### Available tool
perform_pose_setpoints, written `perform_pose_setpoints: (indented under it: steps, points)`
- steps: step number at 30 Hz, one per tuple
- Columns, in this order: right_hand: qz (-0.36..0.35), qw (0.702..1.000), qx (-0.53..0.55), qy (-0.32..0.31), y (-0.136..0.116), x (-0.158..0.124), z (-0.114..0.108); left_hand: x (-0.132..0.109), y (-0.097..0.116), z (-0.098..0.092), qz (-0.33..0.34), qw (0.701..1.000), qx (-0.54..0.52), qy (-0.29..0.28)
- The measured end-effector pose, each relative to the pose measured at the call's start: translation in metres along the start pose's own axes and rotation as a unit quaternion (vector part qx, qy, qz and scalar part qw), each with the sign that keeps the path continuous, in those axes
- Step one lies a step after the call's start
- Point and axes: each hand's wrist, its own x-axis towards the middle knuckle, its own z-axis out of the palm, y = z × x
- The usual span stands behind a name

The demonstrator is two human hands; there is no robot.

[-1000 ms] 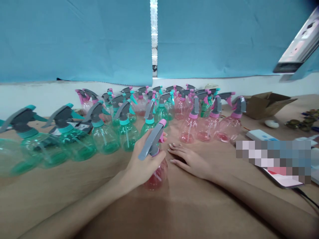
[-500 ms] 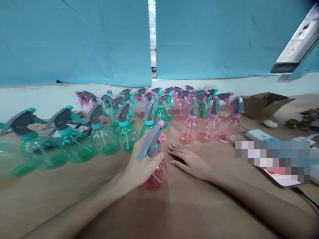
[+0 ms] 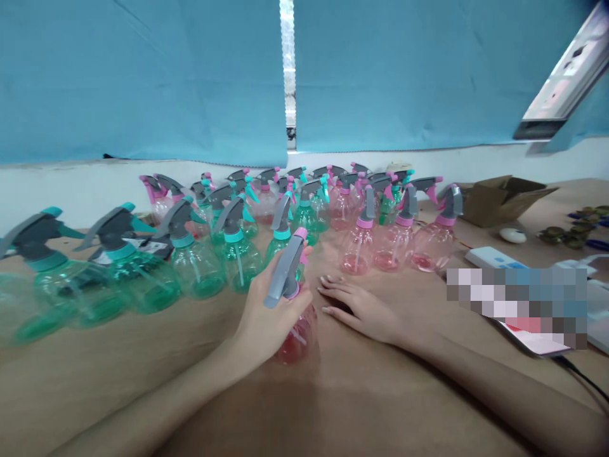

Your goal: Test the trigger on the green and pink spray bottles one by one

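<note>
My left hand [image 3: 271,311] is wrapped round the neck of a pink spray bottle [image 3: 299,339] with a grey and pink head, near the middle of the table. My right hand [image 3: 356,304] lies palm down on the brown tabletop [image 3: 380,400], fingers spread, just right of that bottle. A row of green spray bottles [image 3: 200,270] with grey and teal heads runs from the far left to behind my left hand. Behind my right hand stand pink spray bottles [image 3: 356,251] in a short row. More pink and green bottles [image 3: 343,206] crowd the back.
An open cardboard box [image 3: 497,200] stands at the back right, with a white oval object [image 3: 512,235] before it. Farther right are small brownish items [image 3: 564,235], a white device [image 3: 497,259] and a partly blurred-out phone-like object with a cable [image 3: 583,377].
The head of the pink bottle in my left hand has turned slightly and stands a little more upright. The view has shifted slightly. My right hand rests as before.
</note>
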Motion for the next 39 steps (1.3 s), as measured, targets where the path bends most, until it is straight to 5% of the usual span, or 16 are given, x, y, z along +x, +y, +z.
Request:
perform_pose_setpoints:
  steps: [14, 39]
  points:
    - [-0.003, 1.000, 0.011, 0.013, 0.000, 0.000, 0.000, 0.001, 0.007, 0.002, 0.013, 0.999, -0.035, 0.014]
    - [-0.002, 1.000, 0.006, 0.010, 0.001, 0.000, 0.001, 0.008, 0.010, -0.009, 0.040, 0.995, -0.026, -0.090]
